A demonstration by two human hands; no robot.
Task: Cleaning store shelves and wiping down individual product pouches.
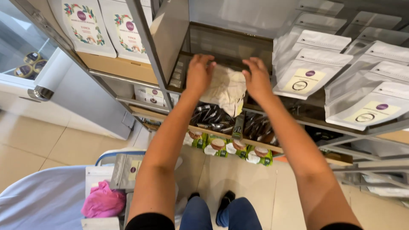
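Note:
Both my hands reach into a metal shelf unit point(164, 81) at chest height. My left hand point(198, 73) and my right hand point(257, 76) hold a pale cream pouch point(226, 88) between them, one on each side of its top, in an empty shelf bay. The pouch hangs tilted over the bay's front edge. To the right of my right hand stand rows of white pouches point(309, 70) with round labels.
Dark shiny packets point(213, 117) lie on the shelf below, green and white packs point(232, 147) lower still. White floral-labelled bags point(87, 25) stand upper left. A silver pouch point(125, 170) and a pink cloth point(102, 202) rest on a cart at lower left.

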